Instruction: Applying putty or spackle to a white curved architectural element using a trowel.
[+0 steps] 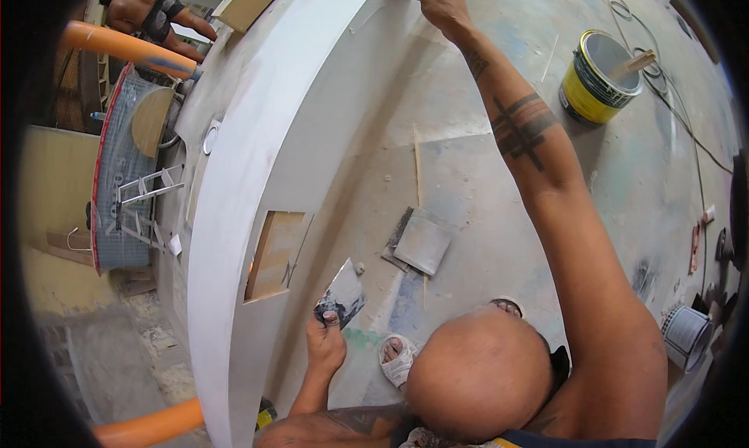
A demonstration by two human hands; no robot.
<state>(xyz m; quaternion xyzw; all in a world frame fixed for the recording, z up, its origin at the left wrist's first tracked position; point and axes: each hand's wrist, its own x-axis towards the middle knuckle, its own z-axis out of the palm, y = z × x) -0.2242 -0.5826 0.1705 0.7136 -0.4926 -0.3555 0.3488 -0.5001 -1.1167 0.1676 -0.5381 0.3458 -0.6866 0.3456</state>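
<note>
- Two hands are seen: a putty knife (341, 293) is clasped in the left hand (325, 345) beside the white curved panel (234, 214).
- The right hand (445, 7) is closed on a tool at the panel's top; the tool is mostly hidden.

Single head view, worn high and looking steeply down over a curved white panel (234, 183) toward the concrete floor (484, 214). Fisheye bending straight edges near the dark rim. Close to the panel's top edge, farther from the floor below. Own forearms not entering from the lower edge here; instead a second person's bare head (476, 370) just under the lens at lower centre. No second view to compare.
</note>
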